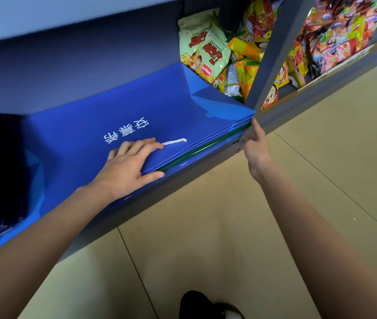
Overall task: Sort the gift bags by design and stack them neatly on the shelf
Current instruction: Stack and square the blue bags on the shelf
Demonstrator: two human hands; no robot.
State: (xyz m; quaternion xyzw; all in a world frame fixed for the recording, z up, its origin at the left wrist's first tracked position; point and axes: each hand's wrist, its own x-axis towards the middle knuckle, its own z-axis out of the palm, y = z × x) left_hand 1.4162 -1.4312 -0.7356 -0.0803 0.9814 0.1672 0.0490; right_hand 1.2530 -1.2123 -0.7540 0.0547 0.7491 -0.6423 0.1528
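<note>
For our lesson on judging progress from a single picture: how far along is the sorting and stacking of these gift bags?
Done: a stack of blue gift bags already lies flat on the shelf. In hand: the left hand grips the stack's front edge while the right hand touches its right corner, apparently squaring it. Left: green edges show between the blue ones, and the dark navy bags at left lie less tidily.

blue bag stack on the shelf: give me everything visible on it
The blue gift bag stack lies flat on the grey shelf, matte paper, white characters printed on the top bag; green edges show between layers along the front. The left hand lies on top, thumb gripping the front edge; the right hand touches its right front corner. Snack packets sit behind it.
</note>
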